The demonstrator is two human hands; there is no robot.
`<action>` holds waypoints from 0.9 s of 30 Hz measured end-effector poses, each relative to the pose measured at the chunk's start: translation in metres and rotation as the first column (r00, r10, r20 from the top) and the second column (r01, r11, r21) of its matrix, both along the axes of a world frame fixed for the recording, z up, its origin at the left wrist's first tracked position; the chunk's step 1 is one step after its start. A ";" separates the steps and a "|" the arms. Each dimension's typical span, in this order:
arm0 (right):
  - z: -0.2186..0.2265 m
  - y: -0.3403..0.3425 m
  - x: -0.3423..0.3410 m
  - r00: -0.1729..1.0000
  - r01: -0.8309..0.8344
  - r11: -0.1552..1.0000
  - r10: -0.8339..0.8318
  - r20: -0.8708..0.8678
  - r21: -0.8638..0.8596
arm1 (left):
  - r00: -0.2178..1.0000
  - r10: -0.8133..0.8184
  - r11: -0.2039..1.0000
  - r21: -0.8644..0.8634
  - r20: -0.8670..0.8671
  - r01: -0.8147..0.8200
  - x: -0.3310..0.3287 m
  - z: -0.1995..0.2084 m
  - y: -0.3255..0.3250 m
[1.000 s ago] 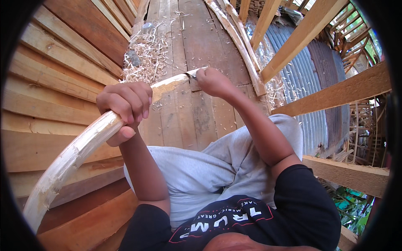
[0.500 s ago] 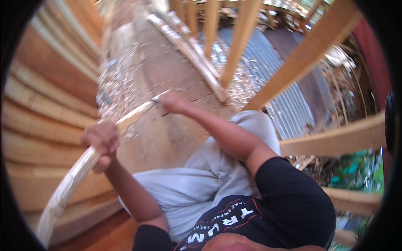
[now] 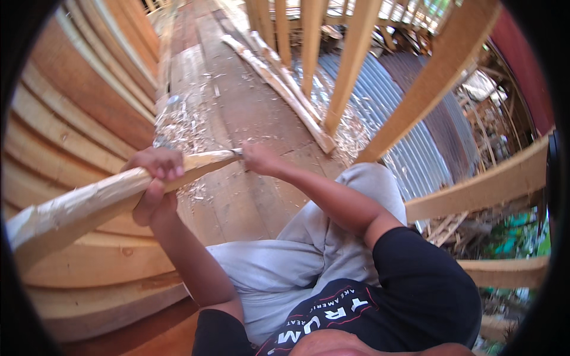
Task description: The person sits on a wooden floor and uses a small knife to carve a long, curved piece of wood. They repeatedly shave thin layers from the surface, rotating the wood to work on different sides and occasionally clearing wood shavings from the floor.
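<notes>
A long, pale, roughly shaved wooden pole (image 3: pixel 83 199) runs from the left edge toward the middle, its far end tapering. My left hand (image 3: pixel 155 172) is closed round it partway along, thumb below and fingers over the top. By the tapered end, my right hand (image 3: pixel 258 159) is a closed fist. A small dark blade, seemingly a knife (image 3: pixel 237 152), shows beside that fist against the wood; its handle is hidden in my fingers.
Curled wood shavings (image 3: pixel 181 124) litter the plank floor (image 3: pixel 249 202). Two pale poles (image 3: pixel 282 89) lie by the railing posts (image 3: pixel 353 65) on the right. Beyond the posts are corrugated metal sheets (image 3: pixel 409 142). A wooden plank wall (image 3: pixel 71 124) curves along the left.
The pole has swung from a steep slant to a flatter one, its near end rising at the left. Both hands remain on it, the right one still near the tapered end.
</notes>
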State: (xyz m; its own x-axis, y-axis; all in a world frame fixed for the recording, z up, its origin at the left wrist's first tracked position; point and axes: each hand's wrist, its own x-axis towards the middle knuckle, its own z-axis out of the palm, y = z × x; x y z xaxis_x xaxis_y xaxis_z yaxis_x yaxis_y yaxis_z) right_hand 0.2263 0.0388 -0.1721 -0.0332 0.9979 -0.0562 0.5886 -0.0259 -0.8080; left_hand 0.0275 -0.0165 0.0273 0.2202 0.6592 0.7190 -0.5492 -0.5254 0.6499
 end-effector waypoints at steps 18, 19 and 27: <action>-0.096 0.051 0.054 0.997 -0.005 0.994 0.013 0.078 -0.106 | 0.930 0.217 0.949 -0.286 0.295 -0.131 -0.011 -0.010 0.012; -0.096 0.057 0.054 0.995 0.052 0.984 -0.037 0.092 -0.172 | 0.926 0.228 0.957 -0.245 0.303 -0.155 -0.011 -0.006 0.011; 0.006 -0.008 -0.010 0.989 0.061 0.917 -0.108 -0.099 -0.394 | 0.456 0.870 0.489 -0.207 0.188 -0.847 -0.002 -0.012 0.002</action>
